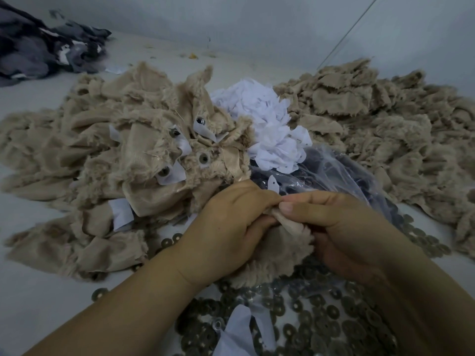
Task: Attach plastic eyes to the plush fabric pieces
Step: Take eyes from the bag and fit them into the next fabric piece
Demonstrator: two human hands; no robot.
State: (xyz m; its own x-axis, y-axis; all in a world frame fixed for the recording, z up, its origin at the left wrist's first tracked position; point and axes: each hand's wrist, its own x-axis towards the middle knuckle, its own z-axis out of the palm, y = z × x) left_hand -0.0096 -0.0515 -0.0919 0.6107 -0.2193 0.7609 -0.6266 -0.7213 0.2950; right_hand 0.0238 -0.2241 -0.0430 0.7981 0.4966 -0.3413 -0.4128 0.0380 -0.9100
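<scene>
**Visitor:** How far along are you, reading the bench from the left?

**Worker:** Far left, a grey fabric heap sits untouched at the back. Next comes the finished pile of tan plush: several pieces there already carry fitted eyes seated through white backing patches. I judge that pile the done share.

**Visitor:** And in the middle?

**Worker:** My left hand is curled round the plush piece I am working, pinching its folded edge. My right hand meets it from the other side, thumb and forefinger clamped on the same bit of cloth. Whether an eye post is already through it, I cannot tell; the fingers hide the spot.

**Visitor:** What lies behind your hands?

**Worker:** A mound of white patches, and just beside it a clear bag of dark eyes, well stocked. Under my wrists and in front of me, round washers are scattered thickly over the table.

**Visitor:** And to the right?

**Worker:** The unfinished pile, tan pieces with no eyes showing. It looks at least as large as the done one, so I would put the job near halfway at best.
</scene>
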